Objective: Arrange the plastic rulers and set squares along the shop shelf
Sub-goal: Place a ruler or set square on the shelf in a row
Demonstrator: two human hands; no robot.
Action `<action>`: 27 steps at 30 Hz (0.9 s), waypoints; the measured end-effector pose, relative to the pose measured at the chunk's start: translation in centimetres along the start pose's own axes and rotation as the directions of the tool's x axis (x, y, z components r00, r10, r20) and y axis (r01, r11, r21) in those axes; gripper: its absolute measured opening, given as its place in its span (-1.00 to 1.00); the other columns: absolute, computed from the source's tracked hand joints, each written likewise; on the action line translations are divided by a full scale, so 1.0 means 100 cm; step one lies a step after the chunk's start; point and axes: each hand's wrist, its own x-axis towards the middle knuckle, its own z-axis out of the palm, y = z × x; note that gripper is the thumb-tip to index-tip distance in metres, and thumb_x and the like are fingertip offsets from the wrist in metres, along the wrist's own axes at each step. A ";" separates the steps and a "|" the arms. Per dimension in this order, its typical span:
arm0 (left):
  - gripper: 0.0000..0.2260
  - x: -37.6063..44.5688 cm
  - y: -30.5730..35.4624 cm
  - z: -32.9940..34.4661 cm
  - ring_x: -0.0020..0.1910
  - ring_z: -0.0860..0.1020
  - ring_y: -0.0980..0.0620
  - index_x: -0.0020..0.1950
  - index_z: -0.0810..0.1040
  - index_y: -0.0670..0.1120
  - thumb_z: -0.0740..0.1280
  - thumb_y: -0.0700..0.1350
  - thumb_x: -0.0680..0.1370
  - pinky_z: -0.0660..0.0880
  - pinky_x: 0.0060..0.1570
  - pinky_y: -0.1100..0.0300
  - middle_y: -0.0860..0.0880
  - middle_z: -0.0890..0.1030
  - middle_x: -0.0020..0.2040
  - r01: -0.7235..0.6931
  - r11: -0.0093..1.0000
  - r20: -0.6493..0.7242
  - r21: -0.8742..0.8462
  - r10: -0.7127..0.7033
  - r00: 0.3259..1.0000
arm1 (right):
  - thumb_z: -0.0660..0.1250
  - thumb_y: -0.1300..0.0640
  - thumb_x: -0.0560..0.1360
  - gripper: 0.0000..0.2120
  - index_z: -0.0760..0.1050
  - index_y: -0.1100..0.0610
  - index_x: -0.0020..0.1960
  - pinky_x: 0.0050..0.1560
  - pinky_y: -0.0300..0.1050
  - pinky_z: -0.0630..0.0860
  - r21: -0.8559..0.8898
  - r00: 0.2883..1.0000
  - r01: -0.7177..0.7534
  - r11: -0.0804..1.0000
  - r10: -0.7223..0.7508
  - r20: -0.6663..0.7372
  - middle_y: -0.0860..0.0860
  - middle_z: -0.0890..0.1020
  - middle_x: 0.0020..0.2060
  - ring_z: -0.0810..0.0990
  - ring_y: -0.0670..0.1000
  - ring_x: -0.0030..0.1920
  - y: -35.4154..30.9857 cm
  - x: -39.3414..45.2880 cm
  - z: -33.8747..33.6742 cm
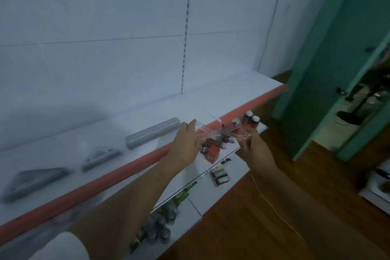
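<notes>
Head | both hands [219, 139] hold clear ruler [213, 132] over shelf edge [135, 164]

Two bare forearms; the left arm [118, 202] wears a short white sleeve [63, 247] (near left corner only).

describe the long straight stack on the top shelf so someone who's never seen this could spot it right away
Find the white shelf with the red front strip. Three grey stacks lie in a row on it; take the stack of rulers nearest the left hand. It is a long straight bar, while the two further left are triangular.
</notes>
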 end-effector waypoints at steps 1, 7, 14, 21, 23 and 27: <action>-0.44 0.001 -0.010 -0.009 0.34 0.39 -0.10 0.53 0.15 -0.11 0.29 -0.10 0.59 0.36 0.29 0.13 -0.15 0.29 0.39 0.034 0.999 -0.027 0.022 -0.034 0.999 | 0.18 -0.02 0.61 -0.73 0.34 0.00 0.27 -0.18 -0.10 0.59 0.017 0.998 0.053 0.998 -0.054 0.035 -0.11 0.58 -0.17 0.58 -0.09 -0.21 -0.008 0.015 0.010; -0.44 -0.018 -0.059 -0.070 0.17 0.44 -0.01 0.51 0.20 -0.11 0.33 -0.05 0.57 0.36 0.21 0.16 -0.10 0.42 0.25 0.241 0.963 -0.295 0.125 -0.196 0.935 | 0.19 0.05 0.61 -0.62 0.28 0.12 0.39 -0.31 -0.18 0.36 0.195 0.888 0.383 0.903 -0.418 0.190 -0.03 0.47 -0.29 0.50 -0.07 -0.31 -0.077 0.062 0.074; -0.38 -0.087 -0.100 -0.114 -0.01 0.51 0.07 0.48 0.30 -0.08 0.44 0.00 0.48 0.44 0.13 0.19 -0.01 0.56 0.13 0.457 0.885 -0.497 0.087 -0.359 0.790 | 0.23 0.01 0.58 -0.58 0.33 0.14 0.38 -0.15 -0.11 0.44 0.341 0.681 0.589 0.733 -0.677 0.278 -0.08 0.45 -0.28 0.48 -0.05 -0.23 -0.147 0.047 0.147; -0.45 -0.124 -0.130 -0.139 0.19 0.48 0.05 0.38 0.40 -0.01 0.42 0.14 0.46 0.35 0.22 0.06 0.06 0.59 0.19 0.613 0.759 -0.540 0.221 -0.428 0.725 | 0.25 -0.01 0.57 -0.58 0.35 0.13 0.38 -0.02 -0.04 0.48 0.342 0.581 0.674 0.655 -0.756 0.302 -0.06 0.48 -0.21 0.48 -0.03 -0.15 -0.191 0.015 0.183; -0.47 -0.123 -0.135 -0.141 0.21 0.46 0.04 0.38 0.39 0.00 0.37 0.18 0.48 0.26 0.21 0.05 0.07 0.57 0.20 0.621 0.725 -0.513 0.297 -0.428 0.744 | 0.23 -0.03 0.58 -0.57 0.35 0.13 0.38 0.04 -0.01 0.48 0.314 0.587 0.680 0.662 -0.749 0.308 -0.06 0.49 -0.17 0.49 -0.02 -0.11 -0.196 0.012 0.188; -0.51 -0.108 -0.145 -0.139 0.29 0.39 0.01 0.40 0.34 0.04 0.29 0.20 0.52 0.18 0.25 -0.03 0.01 0.54 0.24 0.598 0.678 -0.430 0.427 -0.430 0.794 | 0.18 -0.08 0.59 -0.56 0.35 0.12 0.38 0.15 0.04 0.40 0.193 0.610 0.700 0.688 -0.715 0.341 -0.01 0.54 -0.04 0.52 0.02 0.02 -0.200 0.012 0.195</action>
